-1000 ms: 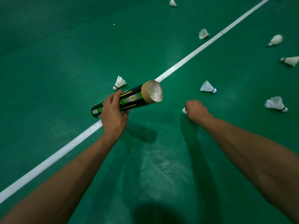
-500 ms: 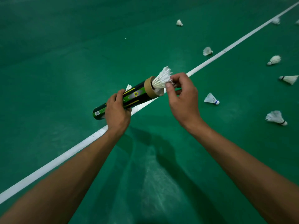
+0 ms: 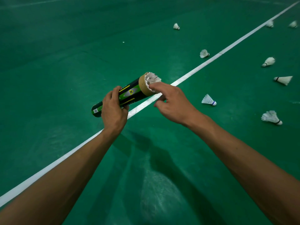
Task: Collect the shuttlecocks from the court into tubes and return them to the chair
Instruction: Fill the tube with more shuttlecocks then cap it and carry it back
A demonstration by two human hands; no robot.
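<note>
Green court floor (image 3: 65,54), crossed by a white line (image 3: 203,65) running from the near left toward the far right, filled the head view. My left grip (image 3: 113,111) was clenched round the lower half of a black-and-green tube (image 3: 129,95), held above the line with its tan open mouth tilted up and away from me. A shuttlecock (image 3: 152,78) sat in that mouth, its white feathers standing just proud of the rim. My right grip (image 3: 172,103) held nothing: its index finger (image 3: 155,86) was stretched out and touching the feathers at the rim, while the other fingers hung loosely curled below.

Loose shuttlecocks lay scattered on the floor. On my side of the line, one with a blue band (image 3: 208,100) lay nearest the tube, a ragged one (image 3: 271,117) beyond it to the right, and two more (image 3: 283,80) (image 3: 268,61) farther off. Another (image 3: 204,53) lay just beside the line on its far side, and one (image 3: 176,26) well past it. Two blurred ones (image 3: 270,23) (image 3: 293,24) lay near the line at the far right. Shadows of my arms fell on the floor beneath them.
</note>
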